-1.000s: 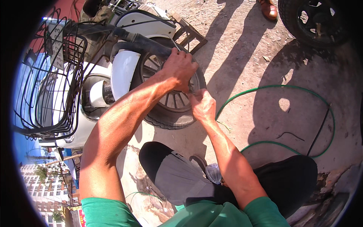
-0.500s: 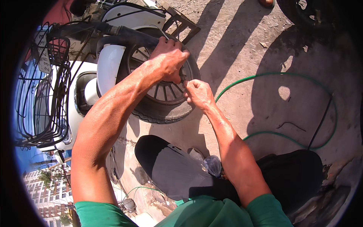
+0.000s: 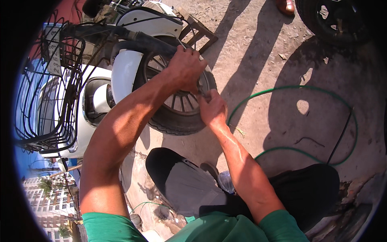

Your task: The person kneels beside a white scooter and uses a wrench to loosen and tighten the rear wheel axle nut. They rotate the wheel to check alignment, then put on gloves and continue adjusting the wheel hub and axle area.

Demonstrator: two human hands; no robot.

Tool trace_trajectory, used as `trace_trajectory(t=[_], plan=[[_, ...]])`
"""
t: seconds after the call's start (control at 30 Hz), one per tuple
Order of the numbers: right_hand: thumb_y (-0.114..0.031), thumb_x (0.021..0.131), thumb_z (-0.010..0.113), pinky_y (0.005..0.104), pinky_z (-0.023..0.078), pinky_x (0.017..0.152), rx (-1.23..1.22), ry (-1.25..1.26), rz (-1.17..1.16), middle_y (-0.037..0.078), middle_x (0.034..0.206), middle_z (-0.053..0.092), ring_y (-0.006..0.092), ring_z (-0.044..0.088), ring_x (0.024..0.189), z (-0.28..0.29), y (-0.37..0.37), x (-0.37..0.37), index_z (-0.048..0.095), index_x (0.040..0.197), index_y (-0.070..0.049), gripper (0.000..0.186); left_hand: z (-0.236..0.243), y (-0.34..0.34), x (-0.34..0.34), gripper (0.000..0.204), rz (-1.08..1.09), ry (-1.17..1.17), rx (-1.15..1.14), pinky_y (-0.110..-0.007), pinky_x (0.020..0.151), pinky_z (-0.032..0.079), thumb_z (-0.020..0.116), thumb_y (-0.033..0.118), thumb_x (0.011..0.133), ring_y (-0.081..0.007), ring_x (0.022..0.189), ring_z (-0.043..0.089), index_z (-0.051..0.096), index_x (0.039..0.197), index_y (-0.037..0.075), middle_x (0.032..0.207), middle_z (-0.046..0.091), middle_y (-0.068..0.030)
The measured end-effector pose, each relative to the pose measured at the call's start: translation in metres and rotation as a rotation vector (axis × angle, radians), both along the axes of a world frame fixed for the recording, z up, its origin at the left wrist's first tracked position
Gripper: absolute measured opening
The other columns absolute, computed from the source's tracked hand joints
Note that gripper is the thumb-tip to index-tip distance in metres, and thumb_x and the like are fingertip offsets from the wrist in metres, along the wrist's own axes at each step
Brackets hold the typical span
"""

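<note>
A white scooter [image 3: 127,70] stands on my left, its black-tyred spoked front wheel [image 3: 177,126] in front of me. Over the wheel's hub, at the lower end of the dark fork [image 3: 155,43], my left hand [image 3: 187,69] is closed with its fingers curled; what it grips is hidden beneath it. Just below and to the right, my right hand [image 3: 213,109] is closed too, thumb and fingertips pinched close to the left hand's thumb. Whatever small part lies between them is too covered to name.
A black wire basket [image 3: 48,101] juts from the scooter's front at left. A green hose [image 3: 300,87] loops over the ground at right, with a dark thin rod [image 3: 340,135] across it. Another wheel [image 3: 338,24] and a person's foot [image 3: 285,6] are at the top right.
The whole view has shifted slightly. My right hand has turned, its fingers now pointing more upward, below the left hand. The left hand stays at the hub.
</note>
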State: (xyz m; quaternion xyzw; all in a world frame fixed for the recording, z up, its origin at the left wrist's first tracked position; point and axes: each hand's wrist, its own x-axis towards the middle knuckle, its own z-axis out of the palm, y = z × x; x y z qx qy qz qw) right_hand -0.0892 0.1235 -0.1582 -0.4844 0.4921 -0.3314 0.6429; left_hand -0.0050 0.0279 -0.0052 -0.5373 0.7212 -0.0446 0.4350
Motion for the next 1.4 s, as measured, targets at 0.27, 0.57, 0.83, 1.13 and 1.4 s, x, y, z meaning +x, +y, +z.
trace_trajectory(t=[0.27, 0.57, 0.83, 1.13, 1.4], plan=[[-0.037, 0.097, 0.071, 0.0341, 0.050, 0.060, 0.357, -0.432, 0.212, 0.007, 0.070, 0.070, 0.0160, 0.065, 0.063, -0.015, -0.016, -0.008, 0.074, 0.098, 0.004, 0.040, 0.000, 0.000, -0.004, 0.081, 0.008, -0.035, 0.023, -0.053, 0.101, 0.042, 0.091, 0.046, 0.054, -0.0371, 0.115, 0.063, 0.068, 0.121, 0.007, 0.117, 0.065, -0.0192], [-0.026, 0.083, 0.082, 0.0346, 0.055, 0.069, 0.246, -0.268, 0.030, 0.010, 0.073, 0.073, 0.0180, 0.071, 0.071, -0.012, -0.007, 0.001, 0.068, 0.096, 0.003, 0.035, 0.002, -0.002, -0.003, 0.087, 0.064, -0.023, 0.067, -0.057, 0.103, 0.042, 0.091, 0.043, 0.051, -0.0391, 0.113, 0.063, 0.065, 0.126, 0.008, 0.117, 0.064, -0.0215], [-0.024, 0.090, 0.070, 0.0404, 0.054, 0.068, -0.003, -0.112, -0.087, 0.014, 0.072, 0.071, 0.0247, 0.070, 0.069, -0.013, 0.004, 0.010, 0.068, 0.095, -0.002, 0.023, 0.001, -0.006, -0.002, 0.085, 0.043, -0.026, 0.053, -0.053, 0.099, 0.042, 0.091, 0.048, 0.050, -0.0372, 0.113, 0.061, 0.067, 0.121, 0.008, 0.114, 0.063, -0.0194], [-0.030, 0.092, 0.071, 0.0349, 0.052, 0.064, 0.280, -0.388, 0.140, 0.007, 0.069, 0.071, 0.0144, 0.065, 0.065, -0.038, -0.013, 0.010, 0.070, 0.083, 0.000, 0.031, -0.008, -0.004, 0.008, 0.078, -0.008, 0.000, 0.012, -0.049, 0.095, 0.042, 0.089, 0.045, 0.049, -0.0359, 0.109, 0.062, 0.068, 0.114, 0.006, 0.109, 0.064, -0.0188], [-0.028, 0.097, 0.072, 0.0307, 0.047, 0.057, 0.108, -0.429, 0.036, 0.003, 0.075, 0.068, 0.0129, 0.061, 0.063, -0.014, -0.010, -0.009, 0.068, 0.096, -0.001, 0.027, 0.005, 0.052, -0.053, 0.044, -0.129, 0.482, -0.305, -0.054, 0.106, 0.038, 0.084, 0.034, 0.073, -0.0310, 0.117, 0.059, 0.069, 0.101, 0.005, 0.113, 0.063, -0.0140]])
